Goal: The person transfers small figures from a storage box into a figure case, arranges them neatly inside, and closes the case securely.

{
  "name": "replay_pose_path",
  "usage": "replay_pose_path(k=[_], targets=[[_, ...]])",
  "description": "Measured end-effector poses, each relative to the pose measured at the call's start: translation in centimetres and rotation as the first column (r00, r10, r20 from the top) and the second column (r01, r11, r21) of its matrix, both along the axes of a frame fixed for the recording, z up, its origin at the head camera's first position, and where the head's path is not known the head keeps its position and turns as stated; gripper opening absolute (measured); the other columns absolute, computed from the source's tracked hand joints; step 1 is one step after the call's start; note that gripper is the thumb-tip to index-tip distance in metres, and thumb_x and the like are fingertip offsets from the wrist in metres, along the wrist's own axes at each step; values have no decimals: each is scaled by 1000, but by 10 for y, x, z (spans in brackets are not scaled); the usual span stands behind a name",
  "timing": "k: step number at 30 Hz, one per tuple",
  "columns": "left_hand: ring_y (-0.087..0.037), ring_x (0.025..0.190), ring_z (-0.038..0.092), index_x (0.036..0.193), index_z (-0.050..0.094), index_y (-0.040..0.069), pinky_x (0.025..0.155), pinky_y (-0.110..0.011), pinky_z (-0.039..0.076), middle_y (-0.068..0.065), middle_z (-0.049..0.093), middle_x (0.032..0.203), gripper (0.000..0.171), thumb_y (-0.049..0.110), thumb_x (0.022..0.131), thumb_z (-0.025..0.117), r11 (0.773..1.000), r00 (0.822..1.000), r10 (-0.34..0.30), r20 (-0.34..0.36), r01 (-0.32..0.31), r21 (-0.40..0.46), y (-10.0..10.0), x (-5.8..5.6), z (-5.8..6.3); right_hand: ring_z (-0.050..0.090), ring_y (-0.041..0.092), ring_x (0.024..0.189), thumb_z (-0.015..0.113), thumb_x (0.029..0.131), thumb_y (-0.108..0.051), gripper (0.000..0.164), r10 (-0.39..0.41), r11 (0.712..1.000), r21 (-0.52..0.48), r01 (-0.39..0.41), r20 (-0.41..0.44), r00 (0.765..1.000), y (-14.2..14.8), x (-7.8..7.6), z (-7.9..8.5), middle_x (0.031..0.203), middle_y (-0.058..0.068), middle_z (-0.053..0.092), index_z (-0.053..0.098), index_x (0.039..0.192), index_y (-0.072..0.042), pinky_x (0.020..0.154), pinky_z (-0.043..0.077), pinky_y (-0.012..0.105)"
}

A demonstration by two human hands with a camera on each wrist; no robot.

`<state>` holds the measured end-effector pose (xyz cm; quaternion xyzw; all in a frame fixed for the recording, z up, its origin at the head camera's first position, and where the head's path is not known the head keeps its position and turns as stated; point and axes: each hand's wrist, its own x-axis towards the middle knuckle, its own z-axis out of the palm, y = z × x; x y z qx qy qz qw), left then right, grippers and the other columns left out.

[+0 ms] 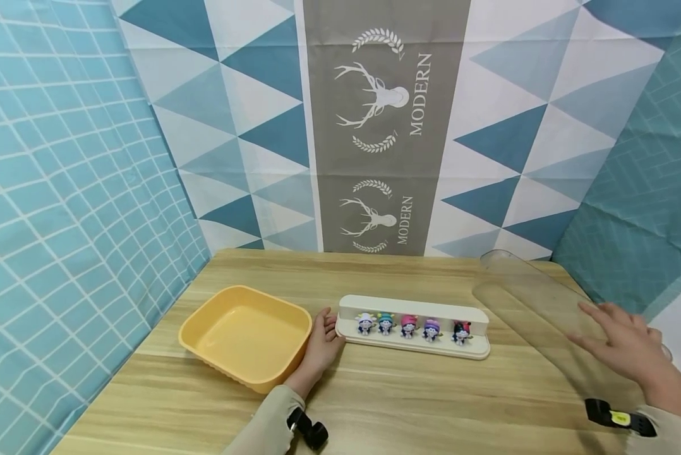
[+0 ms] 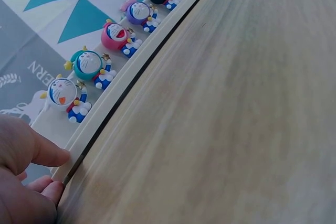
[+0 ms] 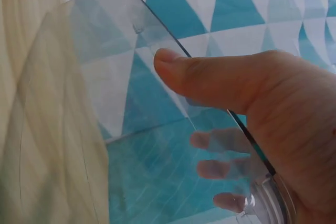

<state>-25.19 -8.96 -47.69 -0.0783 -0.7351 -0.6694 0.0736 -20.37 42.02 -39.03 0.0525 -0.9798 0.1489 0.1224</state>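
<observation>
A long white display stand (image 1: 329, 335) lies on the table, bearing a row of small cat-like figurines (image 1: 409, 326) in coloured hoods. My left hand (image 1: 322, 346) pinches the stand's left end. In the left wrist view its thumb (image 2: 50, 153) lies on the rim with fingertips at the lower edge. At the right, my right hand (image 1: 625, 344) holds a long clear plastic cover (image 1: 530, 300) tilted above the table. The thumb lies over the cover's edge in the right wrist view, and the other fingers show through the clear wall.
A yellow plastic basin (image 1: 244, 335) stands on the wooden table (image 1: 409, 404), left of the stand and close to my left forearm. Patterned cloth (image 1: 386, 126) hangs behind the table, with blue tiled-pattern cloth (image 1: 62, 189) along the left side.
</observation>
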Motion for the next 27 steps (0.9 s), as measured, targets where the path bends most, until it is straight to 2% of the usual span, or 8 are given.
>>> replay_pose_path(k=[3,5,10,15,19,22,27], targets=[[-54,126,43,146,20,-16,105,-56,40,-38,39,133,70,-20,85,55,1000,1000,-2,3,2,-4,0,0,-1,22,71,112,64,97,-38,77,21,1000,-14,-22,-64,998,-4,0,3,134,44,26,30,150,5,80,16,77],[-54,127,42,147,20,-16,106,-56,39,-38,39,133,70,-20,85,54,1000,1000,0,9,0,-4,0,1,-2,24,70,112,67,95,-35,76,65,998,-17,-67,-118,991,-6,-2,6,135,43,29,31,151,3,81,16,78],[-53,128,42,147,21,-15,107,-56,38,-38,39,134,71,-20,85,54,1000,1000,11,22,-11,-4,-1,1,-3,30,66,112,74,90,-26,75,192,980,-5,-199,-234,953,-17,-13,19,134,39,36,38,151,-3,81,20,75],[-53,127,42,146,21,-16,107,-56,38,-38,39,133,70,-20,84,54,1000,1000,15,21,-15,-3,-1,0,-3,31,63,114,78,86,-21,75,261,961,-8,-275,-292,920,-29,-26,36,135,36,38,42,149,-4,82,19,75],[-53,128,42,147,21,-15,107,-55,38,-38,39,134,71,-20,84,54,1000,999,15,29,-15,1,-1,-1,-3,31,62,118,80,83,-15,71,314,940,-36,-340,-306,899,-38,-35,47,137,36,38,47,144,1,86,17,77],[-53,127,43,147,21,-15,107,-54,39,-38,39,133,70,-20,85,54,1000,1000,13,28,-12,-6,0,-1,-3,28,61,121,81,81,-10,73,348,920,-81,-385,-285,893,-44,-42,53,140,37,35,47,145,1,91,13,78],[-53,128,42,147,21,-15,107,-55,38,-38,39,134,71,-19,85,55,1000,1000,10,29,-10,-7,1,0,-1,30,58,121,81,77,-2,77,407,883,-121,-453,-284,868,-53,-52,60,141,37,36,46,146,0,89,18,76]])
